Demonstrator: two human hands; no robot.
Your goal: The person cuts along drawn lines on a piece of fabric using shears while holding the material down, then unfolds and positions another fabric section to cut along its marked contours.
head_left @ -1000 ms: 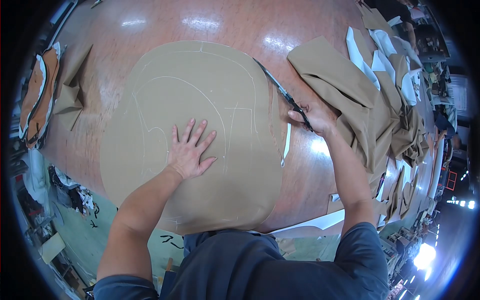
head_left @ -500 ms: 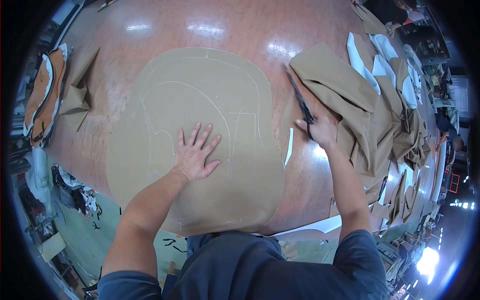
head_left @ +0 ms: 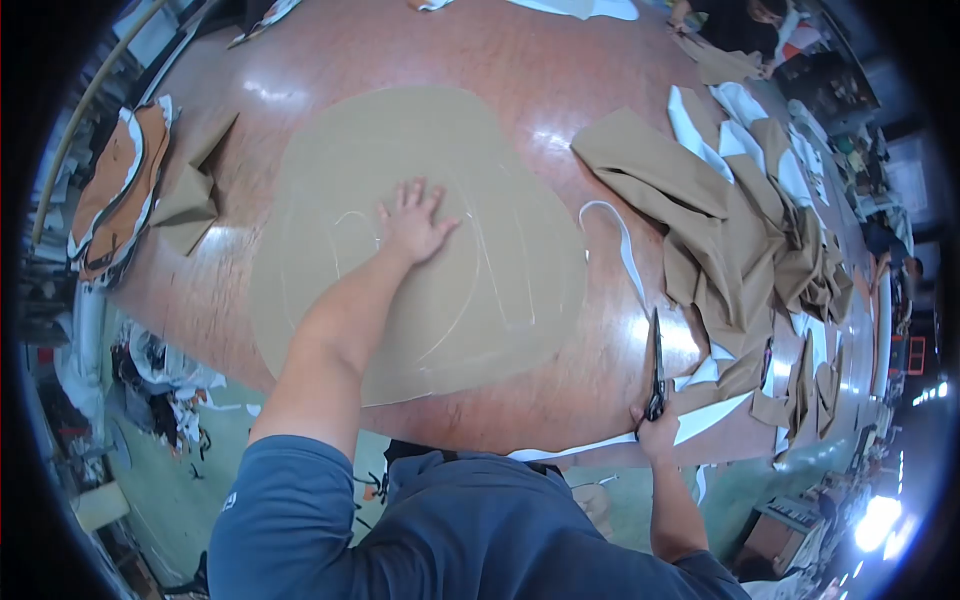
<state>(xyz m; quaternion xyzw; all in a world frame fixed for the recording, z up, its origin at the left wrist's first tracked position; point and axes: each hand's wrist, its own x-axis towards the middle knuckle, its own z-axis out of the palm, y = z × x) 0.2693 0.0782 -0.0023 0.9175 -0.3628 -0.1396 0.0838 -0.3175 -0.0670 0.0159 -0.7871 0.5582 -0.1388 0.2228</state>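
Note:
My left hand [head_left: 415,225] lies flat with spread fingers on a large, rounded piece of tan leather-like material [head_left: 370,130]. Pale drawn lines, some straight and some curved, run across its surface. Over by the table's near edge, my right hand [head_left: 657,436] grips a pair of dark scissors [head_left: 657,370] by the handles, blades pointing away from me. Around that hand lie white-backed scraps, including a long white strip [head_left: 570,450] along the edge. A thin curled strip [head_left: 625,245] rests between the tan piece and the scissors.
Crumpled tan material [head_left: 720,240] is heaped on the table's right side with white-backed offcuts. A folded tan scrap [head_left: 190,200] and orange-brown pieces with white edges [head_left: 125,190] lie at the left. Another person [head_left: 735,25] is at the far right corner.
The tan piece has turned on the table, its drawn lines now facing differently. My left hand has moved farther away with it. My right hand has brought the scissors back towards me.

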